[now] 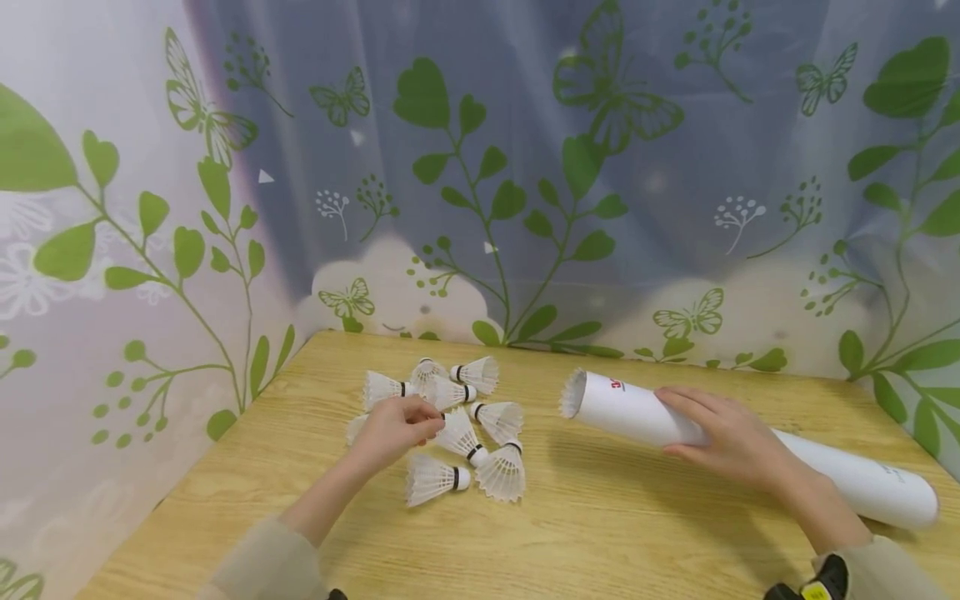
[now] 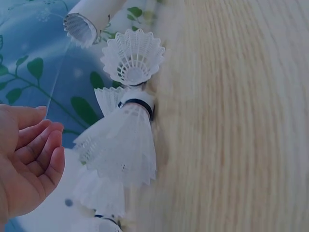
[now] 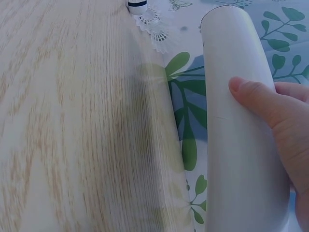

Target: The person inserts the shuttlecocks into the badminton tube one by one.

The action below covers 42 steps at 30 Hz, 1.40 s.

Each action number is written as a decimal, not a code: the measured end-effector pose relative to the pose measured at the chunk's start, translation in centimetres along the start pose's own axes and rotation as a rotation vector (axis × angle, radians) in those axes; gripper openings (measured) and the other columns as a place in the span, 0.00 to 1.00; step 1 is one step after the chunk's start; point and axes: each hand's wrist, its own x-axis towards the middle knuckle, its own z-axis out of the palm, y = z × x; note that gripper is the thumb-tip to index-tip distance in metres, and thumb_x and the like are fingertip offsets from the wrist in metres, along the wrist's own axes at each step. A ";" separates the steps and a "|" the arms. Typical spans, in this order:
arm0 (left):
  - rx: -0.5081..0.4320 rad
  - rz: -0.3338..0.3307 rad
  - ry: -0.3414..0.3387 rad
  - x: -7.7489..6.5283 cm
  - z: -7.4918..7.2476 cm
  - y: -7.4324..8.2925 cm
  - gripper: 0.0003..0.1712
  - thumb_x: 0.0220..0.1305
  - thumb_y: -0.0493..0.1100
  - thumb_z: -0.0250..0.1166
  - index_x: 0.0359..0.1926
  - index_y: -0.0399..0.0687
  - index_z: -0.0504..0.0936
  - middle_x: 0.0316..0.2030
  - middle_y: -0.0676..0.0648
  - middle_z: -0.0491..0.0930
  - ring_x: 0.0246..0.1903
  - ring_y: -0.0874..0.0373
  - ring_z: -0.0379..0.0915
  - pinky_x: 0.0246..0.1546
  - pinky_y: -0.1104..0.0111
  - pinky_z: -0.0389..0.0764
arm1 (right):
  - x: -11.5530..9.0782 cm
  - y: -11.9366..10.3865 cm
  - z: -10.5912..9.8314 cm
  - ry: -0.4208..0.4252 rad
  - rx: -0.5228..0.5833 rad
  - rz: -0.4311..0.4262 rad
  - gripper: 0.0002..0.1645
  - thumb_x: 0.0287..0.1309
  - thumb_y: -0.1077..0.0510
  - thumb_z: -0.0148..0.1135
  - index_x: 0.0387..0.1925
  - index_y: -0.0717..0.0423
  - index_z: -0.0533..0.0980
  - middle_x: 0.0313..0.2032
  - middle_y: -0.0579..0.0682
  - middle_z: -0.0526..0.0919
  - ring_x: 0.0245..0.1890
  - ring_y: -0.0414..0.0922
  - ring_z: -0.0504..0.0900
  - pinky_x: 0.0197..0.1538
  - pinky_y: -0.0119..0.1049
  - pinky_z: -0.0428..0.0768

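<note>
Several white shuttlecocks (image 1: 501, 472) with black bands lie in a loose cluster on the table. Over them hovers my left hand (image 1: 397, 429), its fingers loosely bent; the left wrist view shows nothing in that hand (image 2: 31, 162). Beside it there, a shuttlecock (image 2: 123, 140) leans with its cork up. My right hand (image 1: 731, 433) grips a long white shuttlecock tube (image 1: 622, 408) around its middle, thumb on the near side (image 3: 241, 145). The tube slants, its mouth toward the cluster and raised off the table. A feathered skirt edge (image 1: 572, 393) shows at that mouth.
The wooden table (image 1: 600, 542) reaches back to a curtain (image 1: 525, 208) printed with green leaves and butterflies. Another pale curtain (image 1: 112, 292) runs along the left edge. The tube's far end (image 1: 926, 500) extends to the right, past my right wrist.
</note>
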 end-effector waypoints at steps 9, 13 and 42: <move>0.053 -0.006 -0.006 -1.6 -1.1 -1.9 0.07 0.58 0.41 0.65 0.33 0.40 0.84 0.21 0.50 0.78 0.22 0.59 0.73 0.23 0.68 0.73 | -0.2 -0.1 0.2 0.004 -0.012 -0.005 0.43 0.32 0.51 0.77 0.56 0.56 0.72 0.50 0.55 0.78 0.45 0.55 0.78 0.42 0.55 0.75; 0.036 -0.005 -0.024 -2.3 -1.5 -2.3 0.07 0.58 0.39 0.65 0.33 0.39 0.83 0.20 0.47 0.78 0.21 0.59 0.72 0.22 0.69 0.73 | -0.3 -0.1 0.2 0.005 -0.015 -0.010 0.42 0.36 0.48 0.75 0.56 0.56 0.72 0.50 0.55 0.78 0.45 0.55 0.78 0.41 0.55 0.76; -0.033 0.028 -0.131 -2.5 -0.6 -3.5 0.14 0.54 0.38 0.67 0.38 0.30 0.80 0.25 0.47 0.82 0.22 0.56 0.76 0.27 0.68 0.77 | -0.8 0.0 0.4 -0.010 -0.012 0.007 0.45 0.31 0.52 0.78 0.57 0.55 0.71 0.51 0.54 0.78 0.46 0.53 0.78 0.40 0.53 0.76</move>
